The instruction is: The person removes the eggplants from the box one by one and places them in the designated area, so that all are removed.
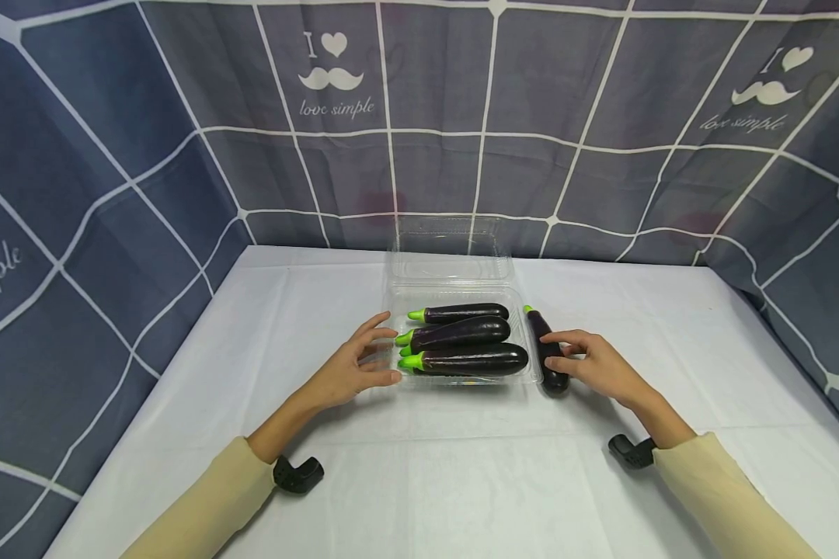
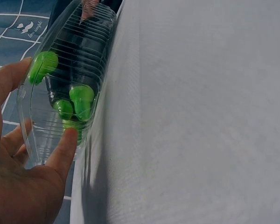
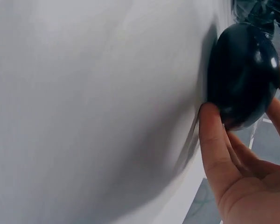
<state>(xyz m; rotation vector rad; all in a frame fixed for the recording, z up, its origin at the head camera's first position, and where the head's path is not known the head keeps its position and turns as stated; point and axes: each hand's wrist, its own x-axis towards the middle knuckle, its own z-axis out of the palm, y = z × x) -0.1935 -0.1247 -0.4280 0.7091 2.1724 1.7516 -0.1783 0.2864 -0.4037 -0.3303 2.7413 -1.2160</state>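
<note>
A clear plastic clamshell box (image 1: 464,381) sits on the table with its lid (image 1: 450,268) raised at the back. Several dark purple eggplants (image 1: 461,334) with bright green stems lie in it, stems to the left. At the box's left end is my left hand (image 1: 353,365), fingers spread and fingertips right at the wall; the left wrist view shows the green stems (image 2: 81,100) behind the ribbed plastic. Another eggplant (image 1: 541,330) lies outside, along the box's right side. My right hand (image 1: 597,369) holds its lower part between thumb and fingers; its rounded end (image 3: 245,74) fills the right wrist view's upper right.
A white cloth (image 1: 405,481) covers the table. Dark blue-grey curtains (image 1: 433,171) with white grid lines rise behind and at both sides. Black wrist devices (image 1: 298,475) sit at the cuffs of both beige sleeves (image 1: 210,497).
</note>
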